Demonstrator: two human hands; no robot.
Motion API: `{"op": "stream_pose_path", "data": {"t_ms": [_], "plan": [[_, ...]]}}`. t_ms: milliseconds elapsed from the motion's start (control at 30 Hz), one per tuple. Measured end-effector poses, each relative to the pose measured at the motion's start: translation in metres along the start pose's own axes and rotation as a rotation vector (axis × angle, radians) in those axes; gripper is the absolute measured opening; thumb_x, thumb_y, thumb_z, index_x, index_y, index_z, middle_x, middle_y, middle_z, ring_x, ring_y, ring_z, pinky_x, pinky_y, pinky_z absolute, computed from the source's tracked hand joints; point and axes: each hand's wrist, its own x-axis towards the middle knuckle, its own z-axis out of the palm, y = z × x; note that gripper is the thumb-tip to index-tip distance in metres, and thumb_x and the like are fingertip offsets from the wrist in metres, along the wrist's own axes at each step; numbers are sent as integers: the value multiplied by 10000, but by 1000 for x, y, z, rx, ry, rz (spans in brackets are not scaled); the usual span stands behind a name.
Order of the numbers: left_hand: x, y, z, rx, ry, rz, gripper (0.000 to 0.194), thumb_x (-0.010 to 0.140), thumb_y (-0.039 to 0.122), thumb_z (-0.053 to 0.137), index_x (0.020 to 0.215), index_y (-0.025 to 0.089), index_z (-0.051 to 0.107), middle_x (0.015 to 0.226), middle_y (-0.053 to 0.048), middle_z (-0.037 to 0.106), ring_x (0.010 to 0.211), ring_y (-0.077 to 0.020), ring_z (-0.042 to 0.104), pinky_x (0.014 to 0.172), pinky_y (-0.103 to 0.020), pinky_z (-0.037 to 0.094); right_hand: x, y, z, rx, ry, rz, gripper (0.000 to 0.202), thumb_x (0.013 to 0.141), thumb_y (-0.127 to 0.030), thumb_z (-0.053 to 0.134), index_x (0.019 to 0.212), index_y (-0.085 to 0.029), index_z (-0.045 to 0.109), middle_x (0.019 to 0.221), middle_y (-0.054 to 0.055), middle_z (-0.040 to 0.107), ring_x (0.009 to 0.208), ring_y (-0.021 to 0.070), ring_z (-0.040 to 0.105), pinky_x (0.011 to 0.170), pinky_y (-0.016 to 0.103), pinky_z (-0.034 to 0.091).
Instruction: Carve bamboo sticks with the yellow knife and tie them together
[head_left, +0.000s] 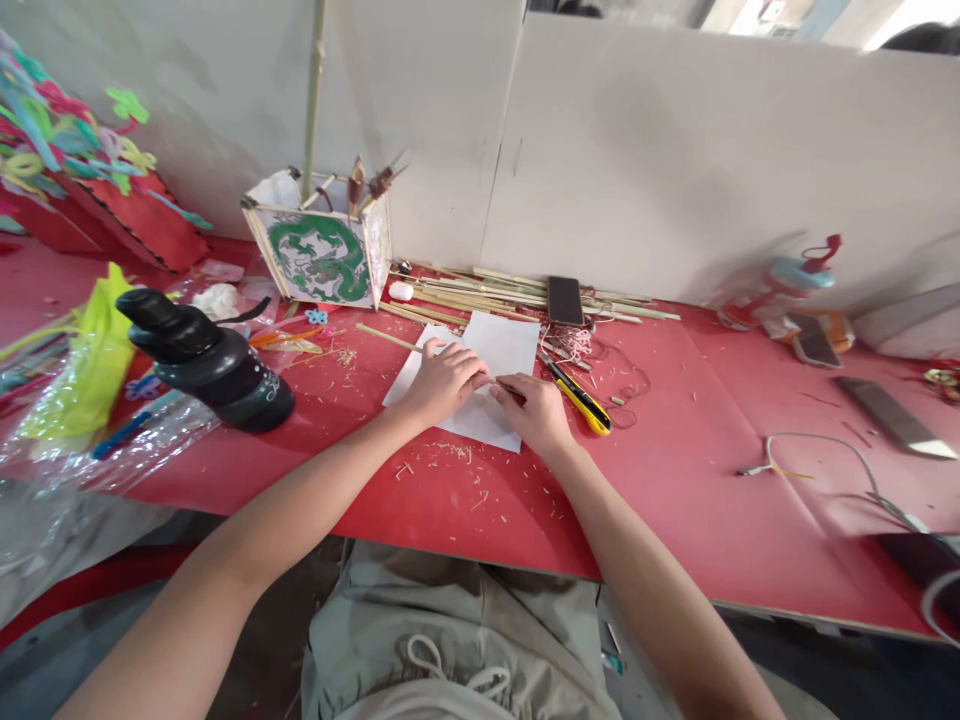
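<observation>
A thin bamboo stick (pixel 388 338) runs slantwise over white paper sheets (pixel 495 425) on the red table. My left hand (pixel 442 382) is closed around it, with its far end sticking out to the left. The fingers of my right hand (pixel 536 408) are closed at the stick's near end, close to the left fingertips. A small dark brown bit shows between the right fingers; its kind is hidden. Just right of that hand lies a yellow and black utility knife (pixel 581 400). Pale shavings (pixel 480 497) are scattered in front of the paper.
Bamboo strips (pixel 472 292) and a phone (pixel 565 300) lie along the wall. A dragon-painted box (pixel 319 255) holds tools. At left stand a black bottle (pixel 210 370) and plastic bags (pixel 67 400). A cable (pixel 817 437) and metal block (pixel 892 415) lie at right.
</observation>
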Motion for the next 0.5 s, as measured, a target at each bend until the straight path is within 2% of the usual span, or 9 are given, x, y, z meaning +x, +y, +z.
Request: {"op": "stream_pose_path", "data": {"t_ms": [133, 300, 500], "plan": [[0, -4, 1, -29, 18, -8, 379, 1065, 454, 387, 961, 237, 681, 962, -4, 745, 929, -179, 619, 995, -418, 244, 1, 2, 0, -18, -9, 8, 213, 951, -241, 564, 984, -202, 770, 958, 75, 789, 854, 232, 721, 758, 303, 483], [-1, -5, 4, -76, 15, 4, 373, 1054, 463, 428, 958, 247, 717, 916, 4, 751, 890, -165, 635, 938, -398, 261, -1, 4, 0, -19, 1, -40, 237, 973, -258, 533, 930, -184, 755, 900, 83, 771, 772, 214, 689, 719, 292, 458], [1, -4, 3, -109, 28, 8, 361, 1049, 462, 449, 946, 256, 728, 911, 16, 758, 877, -151, 653, 888, -384, 270, -3, 3, 3, 8, 59, -38, 236, 968, -264, 528, 906, -187, 742, 884, 87, 764, 779, 215, 687, 723, 288, 456]]}}
